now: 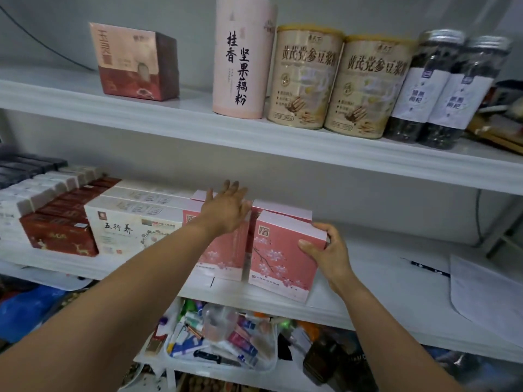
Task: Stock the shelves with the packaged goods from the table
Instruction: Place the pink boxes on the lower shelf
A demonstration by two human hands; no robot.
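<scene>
- Right hand (329, 251) gripping the upper right corner of a pink box (278, 260), upright at the front edge of the middle shelf (382, 281).
- Left hand (226, 210) open, fingers spread, palm flat on top of the neighbouring pink boxes (223, 250), holding nothing.
- White boxes (127, 230) and red boxes (59, 236) further left on the same shelf.
- Tins (308, 77) and jars (424, 86) on the shelf above.

The box (278, 261) in the right hand's (328, 250) grip is pink with white blossoms on a dark branch and a pale top. The box (223, 256) just left of the grip has the same pattern. Further left is a cream box (127, 230), then a dark red box (59, 236) with golden deer.
</scene>
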